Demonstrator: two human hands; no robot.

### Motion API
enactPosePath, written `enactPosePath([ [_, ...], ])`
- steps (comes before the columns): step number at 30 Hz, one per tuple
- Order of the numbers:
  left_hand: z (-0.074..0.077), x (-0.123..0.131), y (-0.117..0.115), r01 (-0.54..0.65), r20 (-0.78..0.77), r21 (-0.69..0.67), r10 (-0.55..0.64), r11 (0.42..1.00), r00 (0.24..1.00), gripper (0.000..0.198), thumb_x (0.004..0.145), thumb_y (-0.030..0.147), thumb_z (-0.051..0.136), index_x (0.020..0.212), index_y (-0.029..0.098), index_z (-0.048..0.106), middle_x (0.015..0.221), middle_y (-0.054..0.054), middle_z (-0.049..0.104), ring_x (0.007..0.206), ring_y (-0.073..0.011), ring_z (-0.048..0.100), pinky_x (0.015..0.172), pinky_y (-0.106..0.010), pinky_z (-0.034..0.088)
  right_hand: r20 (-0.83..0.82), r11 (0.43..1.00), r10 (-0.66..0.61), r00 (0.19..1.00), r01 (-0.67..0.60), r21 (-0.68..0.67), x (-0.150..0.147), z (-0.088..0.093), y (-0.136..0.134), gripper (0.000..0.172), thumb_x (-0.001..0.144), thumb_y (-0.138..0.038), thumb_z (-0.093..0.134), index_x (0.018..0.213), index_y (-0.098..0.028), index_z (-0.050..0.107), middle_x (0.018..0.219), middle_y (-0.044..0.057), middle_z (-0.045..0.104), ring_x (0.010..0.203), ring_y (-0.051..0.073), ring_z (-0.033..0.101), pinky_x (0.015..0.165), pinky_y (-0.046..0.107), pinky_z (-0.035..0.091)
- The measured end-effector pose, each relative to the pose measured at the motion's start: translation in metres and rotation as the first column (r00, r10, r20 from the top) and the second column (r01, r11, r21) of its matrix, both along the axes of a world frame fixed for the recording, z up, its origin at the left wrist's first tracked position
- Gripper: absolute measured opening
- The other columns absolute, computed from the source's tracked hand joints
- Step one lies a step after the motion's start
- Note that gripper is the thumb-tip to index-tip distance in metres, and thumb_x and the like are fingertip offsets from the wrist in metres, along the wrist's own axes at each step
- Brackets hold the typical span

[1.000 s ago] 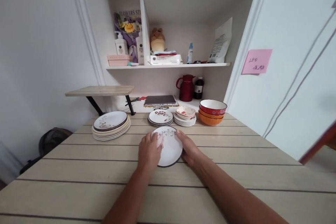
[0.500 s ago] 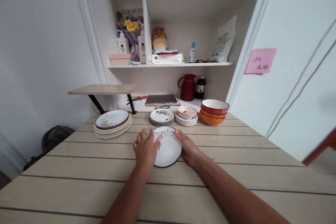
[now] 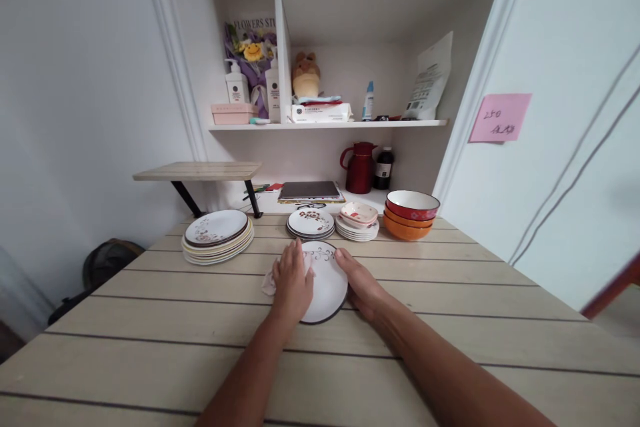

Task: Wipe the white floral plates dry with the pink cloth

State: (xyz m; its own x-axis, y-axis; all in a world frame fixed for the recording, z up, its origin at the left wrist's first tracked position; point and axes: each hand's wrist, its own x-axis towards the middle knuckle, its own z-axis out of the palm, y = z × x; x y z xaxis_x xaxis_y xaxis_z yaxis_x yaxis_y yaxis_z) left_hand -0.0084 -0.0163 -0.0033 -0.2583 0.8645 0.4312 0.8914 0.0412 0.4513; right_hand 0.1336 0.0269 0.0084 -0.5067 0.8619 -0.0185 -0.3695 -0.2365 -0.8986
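Observation:
A white plate (image 3: 327, 290) with a dark rim and brown scroll pattern is held low over the table in front of me, tilted slightly. My right hand (image 3: 363, 283) grips its right edge, thumb on top and fingers underneath. Over the plate's left part lies my left hand (image 3: 293, 280), pressing a thin pale pink cloth (image 3: 269, 284) against the surface. The cloth pokes out to the left of the fingers and a little by the thumb; the rest is hidden under the palm. Whether the plate's underside touches the table I cannot tell.
A tall plate stack (image 3: 219, 240) stands at left, below a small raised shelf (image 3: 197, 171). Behind my hands are brown-patterned plates (image 3: 311, 221), small saucers with a square dish (image 3: 358, 221) on top, and stacked red and orange bowls (image 3: 410, 217). A red jug (image 3: 359, 168) stands farther back.
My left hand has slid right and inward over the plate, and more cloth now shows at its left. My right hand keeps its hold on the plate's edge.

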Motion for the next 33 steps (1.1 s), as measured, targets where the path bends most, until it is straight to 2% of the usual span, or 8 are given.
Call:
enactPosePath([
  [3,-0.006,0.003,0.002,0.121,0.117,0.085,-0.131,0.989,0.985,0.079,0.074,0.002,0.045,0.147,0.015,0.017,0.153,-0.015,0.027,0.142,-0.0243,0.020,0.115,-0.048,0.017,-0.003,1.000,-0.011,1.000,0.011,-0.023,-0.001,-0.002,0.001,0.033,0.078,-0.049,0.063,0.100,-0.025,0.059,0.097,0.002,0.070,0.085,0.019,0.063,0.073,0.030,0.049],
  [7,-0.008,0.009,0.001,0.193,0.222,0.193,-0.234,0.962,0.946,0.082,0.069,-0.006,0.040,0.145,0.015,0.019,0.150,-0.014,0.033,0.137,-0.0190,0.032,0.111,-0.038,0.031,-0.020,0.998,-0.022,1.000,0.021,-0.065,-0.001,-0.005,0.004,0.033,0.078,-0.049,0.064,0.099,-0.025,0.058,0.097,0.002,0.070,0.086,0.020,0.063,0.075,0.031,0.049],
  [11,0.006,0.010,-0.008,0.096,0.103,0.141,-0.111,0.985,0.988,0.059,0.076,-0.005,0.039,0.131,0.014,0.045,0.144,-0.015,0.042,0.128,-0.0218,0.044,0.105,-0.039,0.038,-0.033,0.998,-0.021,0.999,0.019,-0.066,-0.001,-0.006,0.006,0.035,0.077,-0.050,0.065,0.099,-0.023,0.058,0.091,0.002,0.070,0.083,0.020,0.064,0.075,0.033,0.049],
  [14,0.020,0.011,-0.017,-0.031,-0.101,0.158,0.048,0.987,0.994,0.041,0.081,0.002,0.044,0.111,0.022,0.064,0.147,-0.011,0.037,0.130,-0.0284,0.039,0.103,-0.047,0.036,-0.029,0.997,-0.024,0.999,0.022,-0.067,-0.002,-0.006,0.006,0.038,0.077,-0.050,0.065,0.102,-0.023,0.058,0.088,0.002,0.070,0.081,0.020,0.064,0.074,0.032,0.048],
  [18,0.031,0.016,-0.022,-0.116,-0.180,0.174,0.148,0.978,0.972,0.035,0.083,0.012,0.053,0.107,0.033,0.068,0.138,-0.007,0.045,0.121,-0.0304,0.043,0.096,-0.049,0.039,-0.043,0.997,-0.010,0.999,0.007,-0.072,-0.002,-0.004,0.004,0.036,0.078,-0.049,0.064,0.101,-0.023,0.059,0.093,0.002,0.071,0.084,0.020,0.065,0.075,0.032,0.049],
  [24,0.023,0.019,-0.017,0.143,-0.119,0.082,-0.133,0.986,0.984,0.047,0.083,0.007,0.046,0.122,0.029,0.060,0.112,-0.007,0.054,0.105,-0.0208,0.051,0.089,-0.033,0.045,-0.036,0.990,-0.019,0.999,0.014,-0.143,-0.001,-0.002,0.004,0.037,0.082,-0.048,0.059,0.104,-0.019,0.062,0.093,0.006,0.073,0.082,0.021,0.067,0.077,0.034,0.050],
  [30,0.022,0.022,-0.019,0.468,-0.116,0.061,-0.459,0.882,0.881,0.038,0.079,0.002,0.048,0.087,0.029,0.074,0.103,-0.003,0.060,0.101,-0.0189,0.050,0.089,-0.032,0.041,-0.088,0.951,0.037,0.995,-0.062,-0.302,0.003,0.001,0.010,0.047,0.090,-0.051,0.044,0.106,-0.010,0.063,0.097,0.013,0.073,0.090,0.023,0.067,0.089,0.037,0.049],
  [33,0.029,0.026,-0.022,0.400,-0.164,-0.048,-0.402,0.915,0.901,0.028,0.079,0.008,0.052,0.078,0.026,0.074,0.101,-0.005,0.062,0.098,-0.0207,0.050,0.085,-0.034,0.040,-0.126,0.946,0.034,0.992,-0.072,-0.316,0.003,0.001,0.014,0.048,0.091,-0.051,0.043,0.111,-0.012,0.062,0.105,0.012,0.071,0.098,0.023,0.066,0.094,0.038,0.047],
])
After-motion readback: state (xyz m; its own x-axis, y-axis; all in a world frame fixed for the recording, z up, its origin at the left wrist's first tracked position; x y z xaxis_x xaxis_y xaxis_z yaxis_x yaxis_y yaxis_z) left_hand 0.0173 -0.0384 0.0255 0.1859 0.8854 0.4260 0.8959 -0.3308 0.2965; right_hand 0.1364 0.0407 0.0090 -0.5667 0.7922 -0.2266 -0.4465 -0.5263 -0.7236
